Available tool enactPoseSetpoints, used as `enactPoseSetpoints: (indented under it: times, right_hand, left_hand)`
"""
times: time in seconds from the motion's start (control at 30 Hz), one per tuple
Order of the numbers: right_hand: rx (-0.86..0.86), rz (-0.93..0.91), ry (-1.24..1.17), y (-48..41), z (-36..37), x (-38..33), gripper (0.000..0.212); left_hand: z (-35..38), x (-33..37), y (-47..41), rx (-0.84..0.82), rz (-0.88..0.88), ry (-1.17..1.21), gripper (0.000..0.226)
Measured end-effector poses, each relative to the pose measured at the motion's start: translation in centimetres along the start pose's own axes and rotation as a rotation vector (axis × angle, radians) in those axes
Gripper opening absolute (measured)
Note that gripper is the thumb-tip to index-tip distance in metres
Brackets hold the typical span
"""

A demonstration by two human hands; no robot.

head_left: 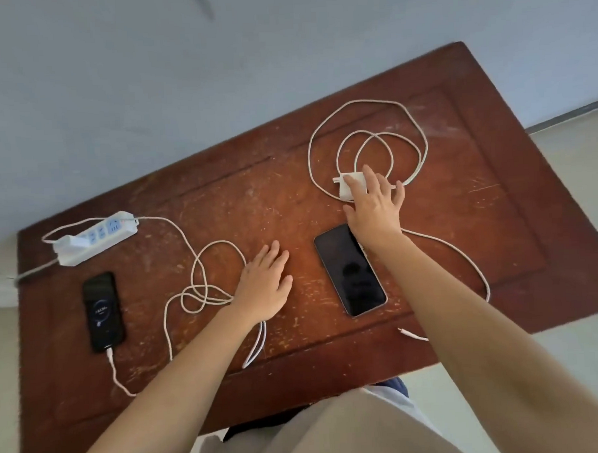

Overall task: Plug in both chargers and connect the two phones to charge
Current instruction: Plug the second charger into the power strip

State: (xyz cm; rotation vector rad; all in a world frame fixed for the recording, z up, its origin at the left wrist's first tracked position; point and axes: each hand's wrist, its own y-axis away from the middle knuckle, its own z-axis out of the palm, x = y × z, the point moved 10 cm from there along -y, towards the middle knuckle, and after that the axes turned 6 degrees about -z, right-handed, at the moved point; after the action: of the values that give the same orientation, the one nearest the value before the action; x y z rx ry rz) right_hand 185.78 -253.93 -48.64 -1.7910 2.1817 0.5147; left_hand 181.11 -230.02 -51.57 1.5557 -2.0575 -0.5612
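Observation:
A white power strip [96, 237] lies at the table's far left with one white charger [67, 244] plugged into it. That charger's cable [203, 275] loops across the table into a black phone [103, 312] whose screen is lit. A second dark phone [349, 270] lies unconnected at centre right. My right hand [374, 206] reaches over a loose white charger [352, 186], fingers spread and touching its top. That charger's cable [421, 145] coils behind it, and the free plug end [403, 331] lies near the front edge. My left hand [264, 284] rests flat on the table, holding nothing.
The worn red-brown wooden table [496, 217] stands against a pale wall. The strip's grey lead [32, 272] runs off the left edge. Pale floor shows to the right, and my beige trousers are below the front edge.

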Motion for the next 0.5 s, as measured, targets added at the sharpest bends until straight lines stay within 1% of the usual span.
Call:
enactPoseSetpoints:
  times: [0.03,0.1,0.17,0.23,0.37,0.5]
  right_hand:
    - [0.028,-0.004,0.008,0.0,-0.4,0.0,0.051]
    - [0.034,-0.006,0.025,0.1,-1.0,0.1,0.046]
    - [0.010,-0.030,0.034,0.1,-1.5,-0.6,0.047]
    - [0.049,-0.052,-0.022,-0.1,-3.1,-2.2,0.049]
    - [0.182,-0.112,-0.254,-0.5,-6.8,-7.6,0.054]
    - [0.254,-0.234,-0.338,-0.5,-8.6,-13.7,0.057]
  left_hand:
    - [-0.2,0.0,0.0,-0.007,-0.012,0.011,0.058]
    - [-0.6,0.0,0.0,-0.018,-0.030,0.018,0.056]
    - [-0.8,0.1,0.1,-0.031,-0.036,0.009,0.055]
    - [-1.2,0.1,0.1,-0.029,-0.036,0.008,0.055]
    - [-3.7,-1.5,0.2,0.081,-0.060,0.010,0.056]
    - [-7.4,-5.3,1.2,0.205,-0.113,0.045,0.056]
